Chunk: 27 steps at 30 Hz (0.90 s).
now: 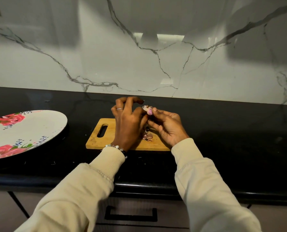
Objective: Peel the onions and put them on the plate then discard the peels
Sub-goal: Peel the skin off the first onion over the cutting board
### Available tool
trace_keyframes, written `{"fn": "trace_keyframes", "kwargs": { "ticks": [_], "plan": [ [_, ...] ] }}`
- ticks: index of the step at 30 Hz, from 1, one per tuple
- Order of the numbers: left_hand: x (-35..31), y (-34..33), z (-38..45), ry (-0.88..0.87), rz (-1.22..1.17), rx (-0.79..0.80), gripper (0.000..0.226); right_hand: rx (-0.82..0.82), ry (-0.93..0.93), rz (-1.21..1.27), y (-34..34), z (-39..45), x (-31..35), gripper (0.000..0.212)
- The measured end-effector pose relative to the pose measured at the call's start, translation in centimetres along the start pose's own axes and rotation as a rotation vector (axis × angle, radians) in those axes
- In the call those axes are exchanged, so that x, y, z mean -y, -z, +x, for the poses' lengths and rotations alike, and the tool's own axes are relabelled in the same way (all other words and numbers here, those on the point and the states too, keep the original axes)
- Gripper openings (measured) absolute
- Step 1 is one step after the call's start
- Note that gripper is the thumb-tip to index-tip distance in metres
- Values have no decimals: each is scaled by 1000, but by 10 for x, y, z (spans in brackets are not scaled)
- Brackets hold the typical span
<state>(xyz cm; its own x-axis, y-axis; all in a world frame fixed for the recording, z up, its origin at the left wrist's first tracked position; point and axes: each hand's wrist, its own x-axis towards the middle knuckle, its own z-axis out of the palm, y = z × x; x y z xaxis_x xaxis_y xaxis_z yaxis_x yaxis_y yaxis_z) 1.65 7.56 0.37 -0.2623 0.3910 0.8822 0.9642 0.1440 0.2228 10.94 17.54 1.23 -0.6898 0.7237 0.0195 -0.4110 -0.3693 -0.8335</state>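
Black counter [223, 131] under a marbled wall, with a wooden cutting board [96, 139] set in the middle. Peeling is the step in hand: a small purple onion [148, 110] is held above the board's far edge, pinched between the curled fingers of the left hand [128, 124] and the right hand [167, 129]. Loose peels [147, 135] are dropped on the board below. Next, probably, the last skin gets stripped, then the onion is carried left to the flowered plate [30, 129], well apart.

A small pinkish onion [147, 110] is sitting partly peeled between both hands above the board; loose purple-brown peels [147, 136] are lying on the board; the round rose-patterned plate [39, 124] is resting at the left.
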Motion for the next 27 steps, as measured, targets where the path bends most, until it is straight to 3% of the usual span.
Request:
{"fn": "trace_keyframes", "kwargs": {
  "ticks": [14,27],
  "plan": [
    [3,1,1,85,-27,82,9,-26,20,-83,-1,-2,-1,8],
    [7,-2,4,92,-38,199,11,-39,-3,-50,1,-1,1,17]
  ]
}}
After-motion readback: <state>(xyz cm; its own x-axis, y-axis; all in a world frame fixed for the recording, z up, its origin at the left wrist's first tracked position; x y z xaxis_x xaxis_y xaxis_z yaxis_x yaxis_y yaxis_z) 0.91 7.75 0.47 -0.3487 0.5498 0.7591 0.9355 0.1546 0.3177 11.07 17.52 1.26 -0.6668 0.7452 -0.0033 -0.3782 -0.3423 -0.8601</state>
